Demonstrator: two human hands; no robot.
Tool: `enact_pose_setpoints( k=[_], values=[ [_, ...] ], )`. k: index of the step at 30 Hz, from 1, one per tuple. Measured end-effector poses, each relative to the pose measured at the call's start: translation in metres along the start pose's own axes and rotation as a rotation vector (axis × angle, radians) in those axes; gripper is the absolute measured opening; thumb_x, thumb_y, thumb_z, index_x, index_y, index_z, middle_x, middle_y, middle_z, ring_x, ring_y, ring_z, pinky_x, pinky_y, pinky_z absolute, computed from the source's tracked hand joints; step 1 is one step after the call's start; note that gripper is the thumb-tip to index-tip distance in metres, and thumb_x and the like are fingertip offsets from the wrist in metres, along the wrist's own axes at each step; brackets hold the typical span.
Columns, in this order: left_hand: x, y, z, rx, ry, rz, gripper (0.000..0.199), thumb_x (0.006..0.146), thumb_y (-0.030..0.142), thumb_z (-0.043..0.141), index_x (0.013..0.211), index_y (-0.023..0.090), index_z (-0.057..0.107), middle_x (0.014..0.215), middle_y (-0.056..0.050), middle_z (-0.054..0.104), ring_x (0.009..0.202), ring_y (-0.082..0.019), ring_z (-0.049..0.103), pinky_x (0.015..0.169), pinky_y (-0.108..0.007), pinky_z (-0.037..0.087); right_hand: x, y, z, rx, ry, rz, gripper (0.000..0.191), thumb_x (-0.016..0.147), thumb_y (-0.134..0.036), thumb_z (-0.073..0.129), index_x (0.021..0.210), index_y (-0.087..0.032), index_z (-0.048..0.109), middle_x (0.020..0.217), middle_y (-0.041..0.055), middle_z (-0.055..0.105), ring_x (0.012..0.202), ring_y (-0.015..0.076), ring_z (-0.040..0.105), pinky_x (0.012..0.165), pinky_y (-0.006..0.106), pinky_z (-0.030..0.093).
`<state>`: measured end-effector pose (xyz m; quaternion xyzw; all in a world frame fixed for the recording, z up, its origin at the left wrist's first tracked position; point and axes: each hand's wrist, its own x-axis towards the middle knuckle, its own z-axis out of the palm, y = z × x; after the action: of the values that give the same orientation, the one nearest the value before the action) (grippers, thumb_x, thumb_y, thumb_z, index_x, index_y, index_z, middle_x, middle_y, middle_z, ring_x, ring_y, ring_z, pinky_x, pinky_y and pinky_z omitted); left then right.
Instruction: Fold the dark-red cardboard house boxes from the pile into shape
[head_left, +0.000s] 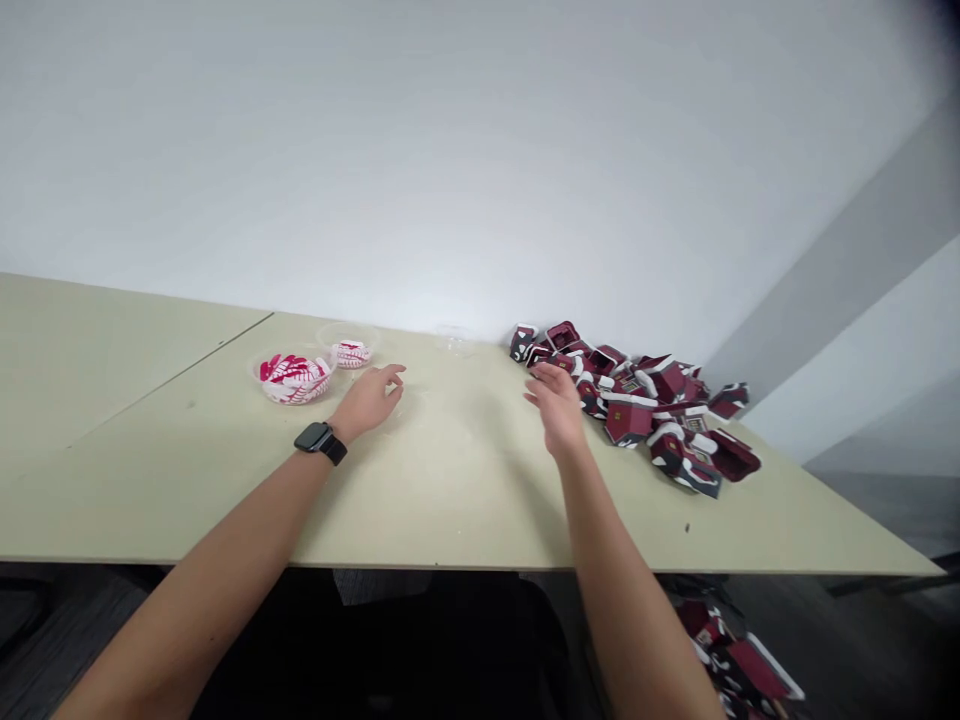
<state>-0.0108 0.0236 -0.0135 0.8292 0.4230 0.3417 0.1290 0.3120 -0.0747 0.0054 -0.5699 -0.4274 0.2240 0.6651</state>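
Observation:
Over the left-middle of the table, my left hand (367,402) is open with its fingers loosely bent and nothing visible in them. Beside it stands a clear bowl of red-and-white striped pieces (295,380). A second clear bowl with similar pieces (351,354) is just behind. Faint clear outlines show near the left fingertips, too indistinct to name. My right hand (559,402) hovers by the near-left side of a pile of small maroon houses with white-edged roofs (630,418); its fingers are apart, and I see nothing in them.
A clear, shallow container (454,342) sits near the wall (450,180). The pale table (450,500) has a seam on the left. Below its front edge at right are more maroon-and-white houses (750,668). A small dark bit (687,527) lies near the front right.

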Motion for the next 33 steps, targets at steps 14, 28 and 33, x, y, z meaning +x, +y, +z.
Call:
enact_pose_setpoints(
  k=[14,28,33],
  values=[
    [0.000,-0.008,0.015,-0.029,-0.003,0.000,0.050,0.091,0.026,0.051,0.139,0.017,0.063,0.109,-0.011,0.078,0.104,-0.029,0.070,0.095,-0.041,0.051,0.019,0.072,-0.143,-0.685,0.735,0.255,0.059,0.066,-0.033,0.074,0.122,-0.016,0.068,0.147,0.0263,0.053,0.139,0.0470,0.044,0.115,0.060,0.039],
    [-0.001,-0.005,0.016,0.006,-0.096,-0.033,0.045,0.091,0.024,0.050,0.130,0.014,0.070,0.114,-0.012,0.079,0.105,-0.028,0.073,0.100,-0.039,0.053,0.022,0.074,-0.136,-0.727,0.631,0.218,0.104,0.057,-0.034,0.087,0.148,-0.016,0.039,0.149,0.0262,0.052,0.141,0.0435,0.049,0.121,0.057,0.036],
    [-0.002,-0.003,0.014,0.024,-0.114,-0.049,0.044,0.092,0.022,0.049,0.130,0.013,0.070,0.115,-0.012,0.079,0.106,-0.028,0.073,0.100,-0.037,0.053,0.027,0.078,-0.148,-0.710,0.633,0.193,0.108,0.058,-0.036,0.088,0.150,-0.015,0.038,0.153,0.0274,0.048,0.141,0.0420,0.051,0.119,0.052,0.041]
  ],
)
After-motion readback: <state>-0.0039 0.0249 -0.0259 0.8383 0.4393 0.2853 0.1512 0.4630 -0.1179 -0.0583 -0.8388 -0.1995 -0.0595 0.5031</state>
